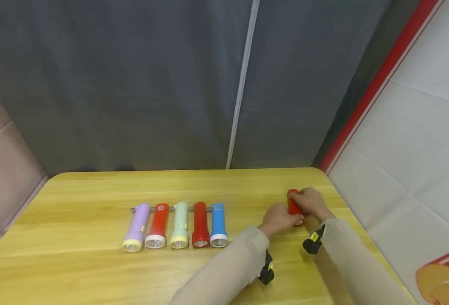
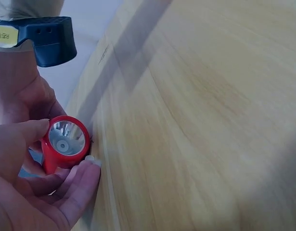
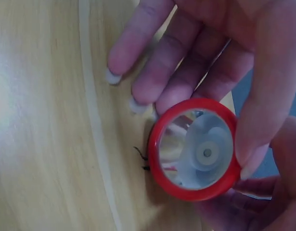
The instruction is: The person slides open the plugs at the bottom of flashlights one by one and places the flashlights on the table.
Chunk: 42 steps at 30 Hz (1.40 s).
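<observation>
On the right side of the table, a red flashlight (image 1: 294, 207) lies between both hands, its clear lens end towards me. My left hand (image 1: 279, 220) pinches the lens end between thumb and fingers. Farther up the flashlight's body, my right hand (image 1: 312, 201) grips it. The left wrist view shows the red rim and reflector (image 2: 67, 138), with the left thumb on the rim's edge. In the right wrist view the round lens (image 3: 196, 149) faces the camera, close above the wood. Much of the body is hidden by the hands.
Left of the hands, several flashlights stand in a row: purple (image 1: 138, 224), red with a white head (image 1: 159, 223), pale green (image 1: 180, 222), all red (image 1: 200, 222) and blue (image 1: 218, 222). A thin grey strip (image 1: 190, 209) runs behind them. A white panel (image 1: 411, 161) borders the table's right edge.
</observation>
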Tool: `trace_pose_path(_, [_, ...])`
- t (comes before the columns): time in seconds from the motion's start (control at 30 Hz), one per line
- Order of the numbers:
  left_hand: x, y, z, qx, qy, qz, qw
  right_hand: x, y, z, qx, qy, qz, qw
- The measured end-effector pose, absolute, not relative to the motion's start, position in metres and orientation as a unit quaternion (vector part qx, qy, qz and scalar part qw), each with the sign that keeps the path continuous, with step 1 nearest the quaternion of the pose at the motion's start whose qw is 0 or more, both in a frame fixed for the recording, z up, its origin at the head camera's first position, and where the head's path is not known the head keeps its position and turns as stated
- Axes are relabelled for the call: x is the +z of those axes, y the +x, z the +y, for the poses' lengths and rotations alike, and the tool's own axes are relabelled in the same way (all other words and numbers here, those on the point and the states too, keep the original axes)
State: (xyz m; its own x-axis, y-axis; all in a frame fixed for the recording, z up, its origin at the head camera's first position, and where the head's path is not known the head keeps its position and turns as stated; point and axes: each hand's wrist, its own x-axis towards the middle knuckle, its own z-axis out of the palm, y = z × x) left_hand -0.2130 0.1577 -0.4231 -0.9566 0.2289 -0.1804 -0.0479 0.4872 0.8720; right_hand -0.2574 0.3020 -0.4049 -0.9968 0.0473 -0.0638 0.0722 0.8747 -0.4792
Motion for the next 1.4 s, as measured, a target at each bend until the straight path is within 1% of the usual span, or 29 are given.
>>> trace_pose_path(0.23, [-0.429, -0.216, 0.136, 0.503, 0.068, 0.853, 0.124, -0.403, -0.255, 0.277, -0.274, 0.043, 0.961, 0.017])
trace_pose_path(0.43, [-0.425, -0.207, 0.124, 0.563, 0.052, 0.813, 0.142, -0.397, -0.246, 0.268, -0.356, 0.059, 0.932, 0.022])
trace_pose_path(0.6, [-0.418, -0.198, 0.114, 0.602, 0.051, 0.783, 0.149, -0.390, -0.237, 0.261, -0.386, 0.042, 0.922, 0.007])
trace_pose_path(0.83, [-0.406, -0.185, 0.091, 0.608, 0.066, 0.775, 0.159, -0.370, -0.217, 0.240, -0.413, 0.018, 0.911, -0.005])
trace_pose_path(0.93, [-0.401, -0.180, 0.080, 0.601, 0.072, 0.779, 0.161, -0.362, -0.207, 0.230, -0.419, 0.001, 0.908, -0.020])
trace_pose_path(1.03, [-0.395, -0.175, 0.068, 0.593, 0.072, 0.788, 0.151, -0.356, -0.199, 0.218, -0.421, -0.018, 0.906, -0.035])
trace_pose_path(1.2, [-0.392, -0.169, 0.050, 0.588, 0.080, 0.796, 0.116, -0.350, -0.186, 0.203, -0.423, -0.040, 0.904, -0.052])
trace_pose_path(1.4, [-0.395, -0.164, 0.035, 0.594, 0.097, 0.795, 0.084, -0.355, -0.172, 0.189, -0.431, -0.049, 0.897, -0.086])
